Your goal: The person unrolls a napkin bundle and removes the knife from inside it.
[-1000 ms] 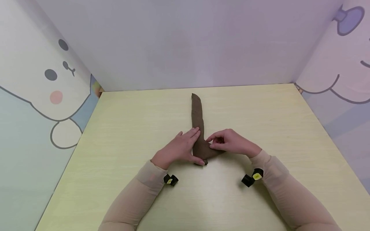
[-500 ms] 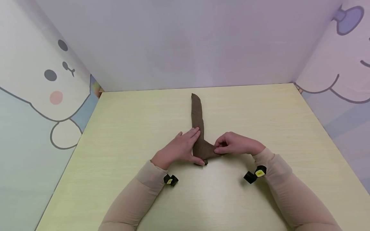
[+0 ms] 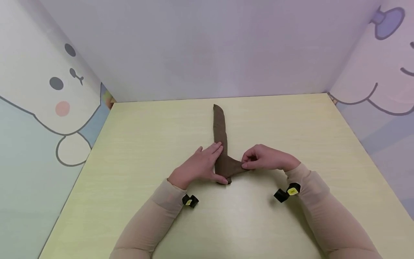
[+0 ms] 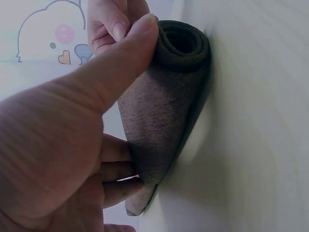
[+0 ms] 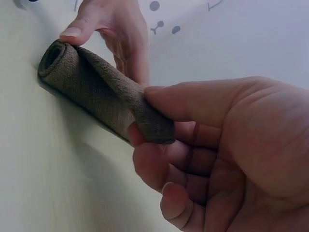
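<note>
A brown cloth (image 3: 220, 126), rolled into a long tube, lies on the table pointing away from me. Near its front end a loose flap (image 3: 232, 167) sticks out to the right. My left hand (image 3: 198, 167) rests on the roll with fairly straight fingers; its thumb lies at the near end, beside the spiral opening (image 4: 183, 46). At the flap's tip, my right hand (image 3: 267, 158) pinches the corner between thumb and fingers. The right wrist view shows this corner (image 5: 159, 126) folded over in the grip, with the other fingers curled below.
The pale wooden table (image 3: 161, 126) meets a plain whitish wall (image 3: 207, 50) at the back. Side panels with cartoon animals (image 3: 61, 108) stand left and right. A small black camera (image 3: 286, 192) is strapped to each wrist.
My right hand has slid rightward along the flap to its tip and gripped there, lifting slightly in the last half second. The left hand has stayed on the roll.
</note>
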### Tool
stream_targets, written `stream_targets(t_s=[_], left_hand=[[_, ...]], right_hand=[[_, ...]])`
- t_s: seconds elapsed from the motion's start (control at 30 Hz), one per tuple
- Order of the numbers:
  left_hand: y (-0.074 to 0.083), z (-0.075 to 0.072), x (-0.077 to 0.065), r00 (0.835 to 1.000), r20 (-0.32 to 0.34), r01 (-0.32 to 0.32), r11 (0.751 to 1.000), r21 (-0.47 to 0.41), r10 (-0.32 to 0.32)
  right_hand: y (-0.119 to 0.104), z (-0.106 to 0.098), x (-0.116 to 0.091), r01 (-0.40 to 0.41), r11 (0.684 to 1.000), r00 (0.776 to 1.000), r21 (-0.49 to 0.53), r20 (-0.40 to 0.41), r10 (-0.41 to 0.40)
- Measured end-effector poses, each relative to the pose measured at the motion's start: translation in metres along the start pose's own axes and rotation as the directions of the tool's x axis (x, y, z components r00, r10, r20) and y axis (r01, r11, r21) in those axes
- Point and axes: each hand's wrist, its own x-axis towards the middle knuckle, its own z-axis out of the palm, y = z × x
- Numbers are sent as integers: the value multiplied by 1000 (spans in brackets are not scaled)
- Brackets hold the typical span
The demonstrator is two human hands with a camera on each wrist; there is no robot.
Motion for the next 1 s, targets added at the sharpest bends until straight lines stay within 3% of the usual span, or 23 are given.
stream_targets(t_s=[0.13, 0.33, 0.6, 0.83, 1.0], left_hand=[[-2, -8, -4, 1000, 5, 17, 1000, -1, -17], [-2, -15, -15, 998, -57, -6, 1000, -19, 5], [4, -8, -30, 989, -114, -86, 994, 63, 93], [6, -1, -38, 960, -215, -148, 977, 155, 179], [5, 3, -41, 955, -235, -136, 972, 193, 180]], right_hand=[[-2, 4, 3, 6, 1000, 1000, 19, -24, -5], [-6, 15, 10, 50, 999, 995, -12, -87, -51], [-16, 32, 16, 66, 996, 980, -67, -183, -77], [-19, 50, 26, 94, 990, 951, -107, -286, -121], [-22, 57, 29, 97, 989, 933, -111, -335, -129]])
